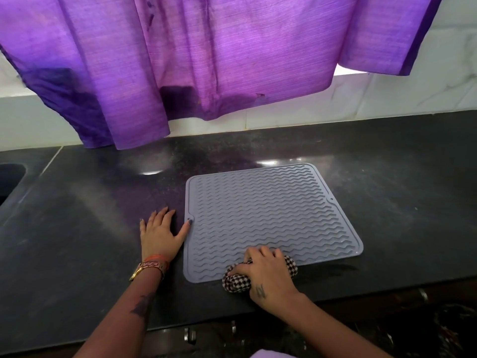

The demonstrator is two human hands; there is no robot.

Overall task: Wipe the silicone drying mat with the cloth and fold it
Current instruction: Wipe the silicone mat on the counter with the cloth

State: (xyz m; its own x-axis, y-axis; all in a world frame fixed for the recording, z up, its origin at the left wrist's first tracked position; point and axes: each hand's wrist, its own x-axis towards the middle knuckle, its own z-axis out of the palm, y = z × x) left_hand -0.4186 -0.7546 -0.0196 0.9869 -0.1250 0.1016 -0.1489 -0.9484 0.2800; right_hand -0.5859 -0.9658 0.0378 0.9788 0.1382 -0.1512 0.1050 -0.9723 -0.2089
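Note:
A grey silicone drying mat (268, 218) with wavy ridges lies flat and unfolded on the black countertop (77, 228). My right hand (268, 277) is shut on a bunched checkered cloth (236, 281) and presses it on the mat's near edge. My left hand (161, 233) rests flat on the counter left of the mat, fingers spread, with the thumb tip touching the mat's left rim.
A purple curtain (206, 60) hangs over the back of the counter above white wall tiles (387, 99). A dark sink (10, 179) sits at the far left. The counter's front edge runs just below my wrists.

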